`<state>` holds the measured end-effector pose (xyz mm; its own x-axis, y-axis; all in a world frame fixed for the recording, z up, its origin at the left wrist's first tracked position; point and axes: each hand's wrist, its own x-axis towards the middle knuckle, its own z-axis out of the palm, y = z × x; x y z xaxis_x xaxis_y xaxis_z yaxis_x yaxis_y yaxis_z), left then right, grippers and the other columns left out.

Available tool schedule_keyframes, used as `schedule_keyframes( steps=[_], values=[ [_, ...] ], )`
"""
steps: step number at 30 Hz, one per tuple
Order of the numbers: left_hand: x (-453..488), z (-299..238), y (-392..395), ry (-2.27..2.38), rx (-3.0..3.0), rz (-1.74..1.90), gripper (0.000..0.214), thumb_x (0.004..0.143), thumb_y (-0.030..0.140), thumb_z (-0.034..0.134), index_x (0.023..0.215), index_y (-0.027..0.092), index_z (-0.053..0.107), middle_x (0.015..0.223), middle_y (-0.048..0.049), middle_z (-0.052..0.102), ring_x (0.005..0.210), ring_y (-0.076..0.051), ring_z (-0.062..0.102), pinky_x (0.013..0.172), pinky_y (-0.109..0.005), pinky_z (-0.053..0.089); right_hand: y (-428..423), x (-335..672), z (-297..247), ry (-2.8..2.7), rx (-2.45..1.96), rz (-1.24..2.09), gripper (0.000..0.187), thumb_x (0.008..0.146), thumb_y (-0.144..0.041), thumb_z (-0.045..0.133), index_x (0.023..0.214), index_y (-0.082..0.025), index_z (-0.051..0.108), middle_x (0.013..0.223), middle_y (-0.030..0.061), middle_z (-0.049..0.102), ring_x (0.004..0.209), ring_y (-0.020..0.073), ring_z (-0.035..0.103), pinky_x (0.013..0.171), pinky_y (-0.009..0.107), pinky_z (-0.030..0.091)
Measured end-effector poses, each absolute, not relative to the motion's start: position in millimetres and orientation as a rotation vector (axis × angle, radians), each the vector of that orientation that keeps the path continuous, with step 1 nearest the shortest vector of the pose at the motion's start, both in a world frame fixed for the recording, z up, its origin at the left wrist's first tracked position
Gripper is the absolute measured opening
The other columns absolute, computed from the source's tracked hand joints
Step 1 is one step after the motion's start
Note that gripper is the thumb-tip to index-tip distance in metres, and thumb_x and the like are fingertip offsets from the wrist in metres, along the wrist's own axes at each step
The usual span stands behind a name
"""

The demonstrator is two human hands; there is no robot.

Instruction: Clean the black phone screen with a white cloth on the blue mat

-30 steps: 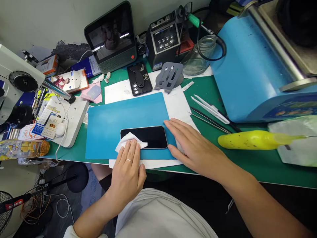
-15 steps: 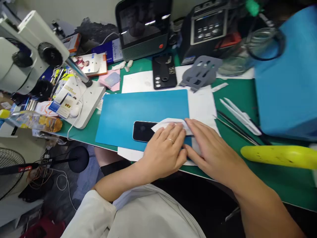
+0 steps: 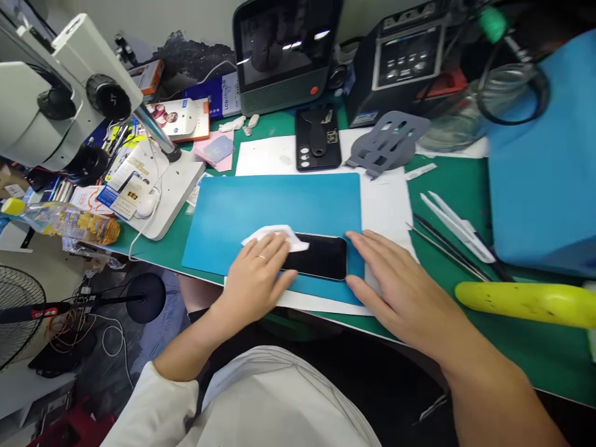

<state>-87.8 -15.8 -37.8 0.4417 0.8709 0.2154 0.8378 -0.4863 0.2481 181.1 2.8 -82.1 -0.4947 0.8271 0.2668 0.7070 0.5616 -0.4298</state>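
A black phone (image 3: pixel 321 256) lies screen up on a blue mat (image 3: pixel 279 208) near the table's front edge. My left hand (image 3: pixel 258 276) presses a white wipe (image 3: pixel 274 237) flat onto the phone's left end, fingers together, a ring on one finger. My right hand (image 3: pixel 395 282) lies open and flat on the mat, its fingertips against the phone's right end. The left part of the phone is hidden under the wipe and my fingers.
A microscope (image 3: pixel 60 93) stands at the left. Behind the mat are a second black phone (image 3: pixel 318 139), a grey stand (image 3: pixel 388 139), a small screen (image 3: pixel 284 53) and a soldering station (image 3: pixel 405 56). Tweezers and white picks (image 3: pixel 451 226), a yellow bottle (image 3: pixel 526 301) and a blue machine (image 3: pixel 544 167) lie right.
My left hand slid the wipe from the phone's left end to its right end, then back to the left. The right hand stayed at the right end. The camera view shifted left.
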Motion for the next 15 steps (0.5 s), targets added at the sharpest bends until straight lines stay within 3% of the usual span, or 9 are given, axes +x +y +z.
schedule_keyframes(
  steps=[2, 5, 10, 15],
  values=[
    [-104.5, -38.7, -10.9, 1.485, 2.544, 0.693, 0.028, 0.112, 0.029, 0.051, 0.125, 0.016, 0.072, 0.131, -0.0126, 0.077, 0.131, -0.025, 0.068, 0.113, -0.042, 0.055, 3.3, 179.9, -79.6, -2.353, -1.264, 0.374, 0.07, 0.108, -0.039, 0.047, 0.171, -0.019, 0.024, 0.158, 0.0159, 0.059, 0.151, 0.0369, 0.051, 0.118, 0.054, 0.052],
    [-121.4, -38.2, -6.0, 1.454, 2.48, 0.799, 0.02, 0.11, 0.022, 0.055, 0.107, 0.021, 0.075, 0.112, -0.0063, 0.081, 0.109, -0.021, 0.075, 0.099, -0.038, 0.061, 3.7, 178.3, -77.5, -2.355, -1.302, 0.373, 0.072, 0.108, -0.045, 0.048, 0.172, -0.021, 0.024, 0.158, 0.0146, 0.06, 0.152, 0.0356, 0.049, 0.115, 0.053, 0.054],
    [-131.2, -34.9, -2.2, 1.477, 2.426, 0.868, 0.014, 0.107, 0.02, 0.06, 0.101, 0.021, 0.073, 0.104, -0.0053, 0.08, 0.099, -0.019, 0.075, 0.089, -0.035, 0.062, 4.7, 177.6, -78.1, -2.362, -1.296, 0.35, 0.073, 0.108, -0.048, 0.048, 0.172, -0.023, 0.023, 0.156, 0.0148, 0.061, 0.15, 0.0348, 0.051, 0.112, 0.051, 0.057],
    [-135.5, -33.4, 2.1, 1.486, 2.411, 0.825, 0.016, 0.108, 0.023, 0.058, 0.103, 0.022, 0.073, 0.108, -0.0064, 0.08, 0.101, -0.02, 0.076, 0.09, -0.035, 0.064, 6.5, 177.9, -78.2, -2.366, -1.309, 0.359, 0.072, 0.108, -0.048, 0.047, 0.172, -0.025, 0.023, 0.158, 0.0142, 0.06, 0.148, 0.0349, 0.054, 0.107, 0.05, 0.06]
  ],
)
